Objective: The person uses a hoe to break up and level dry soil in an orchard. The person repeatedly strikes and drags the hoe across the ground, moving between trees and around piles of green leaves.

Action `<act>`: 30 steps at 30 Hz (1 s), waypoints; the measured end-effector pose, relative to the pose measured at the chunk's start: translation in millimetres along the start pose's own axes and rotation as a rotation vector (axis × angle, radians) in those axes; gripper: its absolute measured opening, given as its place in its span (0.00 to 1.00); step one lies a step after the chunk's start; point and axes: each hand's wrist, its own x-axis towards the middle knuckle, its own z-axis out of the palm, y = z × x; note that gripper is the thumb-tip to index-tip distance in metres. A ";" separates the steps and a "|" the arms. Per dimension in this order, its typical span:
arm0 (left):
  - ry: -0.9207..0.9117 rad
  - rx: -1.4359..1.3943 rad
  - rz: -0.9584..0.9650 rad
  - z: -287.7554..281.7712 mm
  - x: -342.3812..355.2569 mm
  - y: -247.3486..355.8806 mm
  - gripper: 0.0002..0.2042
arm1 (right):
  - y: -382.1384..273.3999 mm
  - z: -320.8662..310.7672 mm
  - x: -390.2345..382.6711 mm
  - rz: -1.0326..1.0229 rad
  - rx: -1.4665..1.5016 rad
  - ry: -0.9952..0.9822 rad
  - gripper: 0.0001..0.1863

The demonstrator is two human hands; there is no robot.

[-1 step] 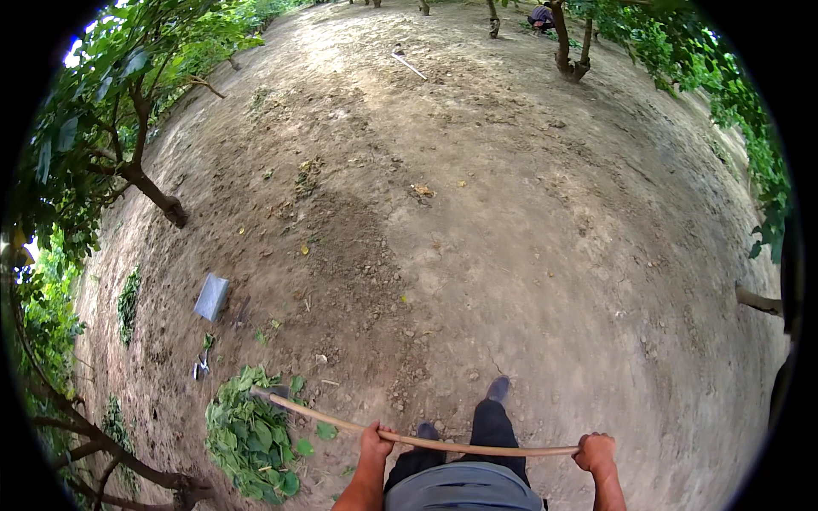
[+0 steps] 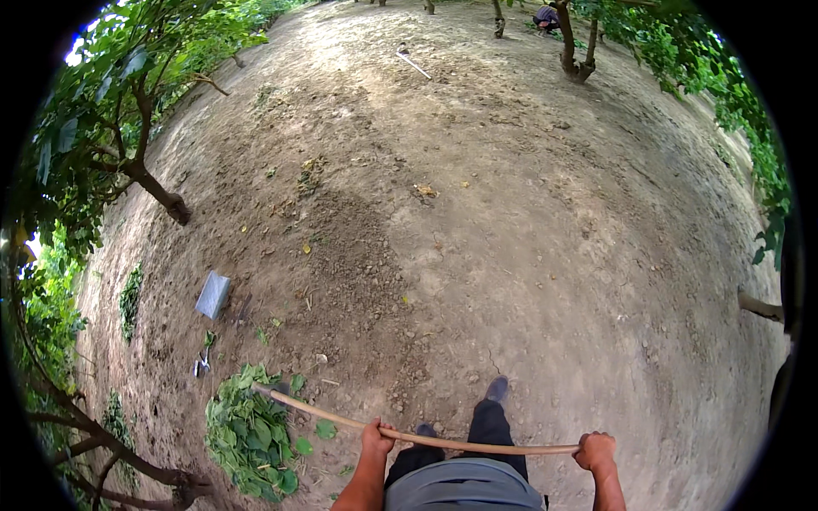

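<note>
A hoe point(image 2: 498, 448) with a long, pale wooden handle lies across the front of my body. My left hand point(image 2: 377, 436) is closed round the handle's middle part. Toward the right end, my right hand point(image 2: 595, 450) grips the same handle in a fist. The hoe's dark head, blurred in outline, is at the far left end, beside the upper right edge of a heap of green leaves point(image 2: 249, 439). Loose leaves lie just right of the heap. My two shoes point(image 2: 498, 389) stand on bare soil beyond the handle.
A grey box-like block point(image 2: 212, 295) and a small pair of metal cutters point(image 2: 203, 364) lie on the ground at left. Trees point(image 2: 166, 198) line both sides. Far off are a white-handled tool point(image 2: 414, 66) and a crouching person point(image 2: 546, 18). Darker crumbled soil point(image 2: 354, 255) lies ahead.
The view has shifted very slightly. Both hands keep their hold, and the hoe and leaf heap show no clear movement.
</note>
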 end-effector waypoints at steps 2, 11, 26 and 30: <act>-0.006 -0.042 0.009 39.3 -0.5 -13.1 0.10 | 19.6 -23.2 43.0 -0.011 -0.014 0.032 0.14; -0.002 -0.147 0.064 199.2 -9.3 -55.0 0.10 | 84.5 -169.5 194.5 -0.178 -0.094 0.428 0.12; -0.035 -0.174 -0.023 426.0 135.0 -3.3 0.10 | 28.7 -373.2 402.7 -0.202 -0.125 0.493 0.10; -0.058 -0.157 0.000 524.1 157.4 33.9 0.11 | 14.0 -428.0 440.2 -0.128 -0.101 0.335 0.10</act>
